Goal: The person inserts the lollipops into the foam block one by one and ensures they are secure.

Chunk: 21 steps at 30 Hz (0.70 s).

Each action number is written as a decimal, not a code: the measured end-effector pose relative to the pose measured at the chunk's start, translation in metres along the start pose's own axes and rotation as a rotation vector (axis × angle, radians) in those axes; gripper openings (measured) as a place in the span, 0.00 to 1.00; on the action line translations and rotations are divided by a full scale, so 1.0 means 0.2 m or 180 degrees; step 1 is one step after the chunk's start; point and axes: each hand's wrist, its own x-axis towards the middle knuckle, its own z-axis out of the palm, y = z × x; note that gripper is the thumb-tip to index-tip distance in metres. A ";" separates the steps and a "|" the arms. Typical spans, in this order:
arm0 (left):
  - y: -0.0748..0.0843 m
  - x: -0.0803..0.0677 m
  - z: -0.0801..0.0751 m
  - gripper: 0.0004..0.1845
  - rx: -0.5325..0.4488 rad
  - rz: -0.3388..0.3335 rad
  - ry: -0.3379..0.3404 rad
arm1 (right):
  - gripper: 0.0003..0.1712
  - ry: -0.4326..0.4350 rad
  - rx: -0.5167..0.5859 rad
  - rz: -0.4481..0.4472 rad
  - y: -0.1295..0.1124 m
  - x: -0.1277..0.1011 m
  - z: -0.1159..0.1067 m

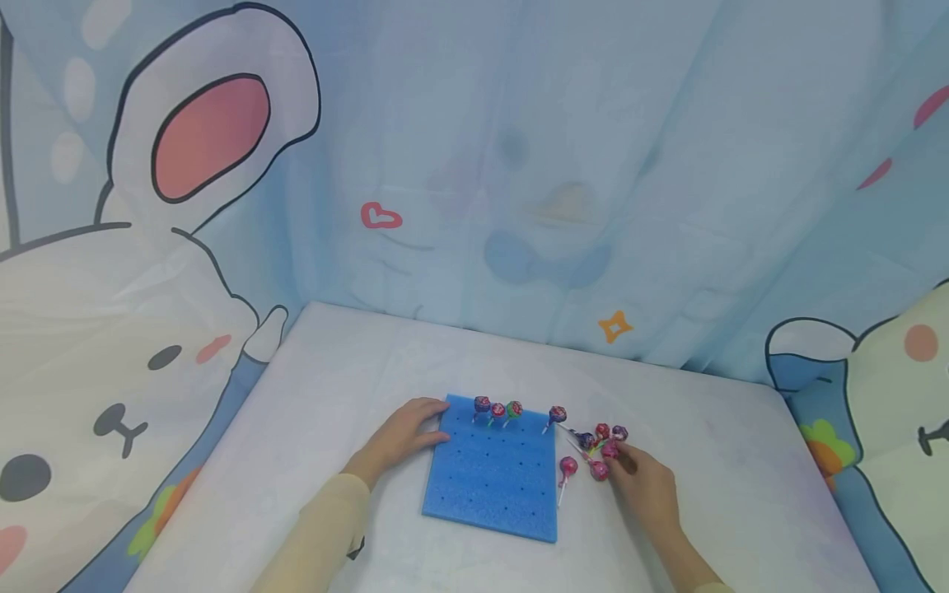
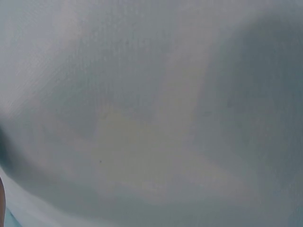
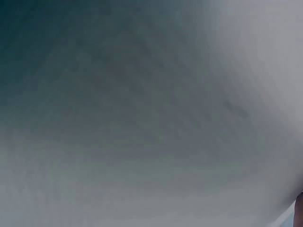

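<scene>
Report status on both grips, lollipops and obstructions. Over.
Left grip touching blue board. Right grip at loose lollipops. Four lollipops standing in board. No obstruction visible.

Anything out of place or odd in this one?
Nothing looks spilled or damaged. One pink lollipop lies by itself beside the right edge of the blue foam board, slightly apart from the loose lollipop cluster. Oddest are both wrist views: mostly grey blur, showing almost nothing of the work.

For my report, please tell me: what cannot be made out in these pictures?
Head view: any print on lollipops, too small.
Head view: tips of standing sticks, hidden by the blue board.
Left wrist view: left hand, mostly beyond left edge.
Right wrist view: right hand, mostly beyond right edge.
</scene>
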 end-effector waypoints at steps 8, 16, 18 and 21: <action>0.00 0.00 0.00 0.33 -0.0215 -0.0063 -0.0042 | 0.23 0.0176 -0.0005 -0.0052 0.00 0.01 0.02; 0.00 -0.01 0.00 0.33 -0.0217 -0.0087 -0.0048 | 0.22 0.0130 0.0317 -0.0016 -0.01 0.01 0.00; 0.00 -0.01 0.00 0.33 -0.0211 -0.0089 -0.0039 | 0.21 0.0179 0.0399 -0.0096 -0.02 0.00 -0.01; -0.01 -0.01 0.00 0.33 -0.0191 -0.0101 -0.0032 | 0.21 0.0252 0.0502 -0.0342 -0.05 0.00 -0.03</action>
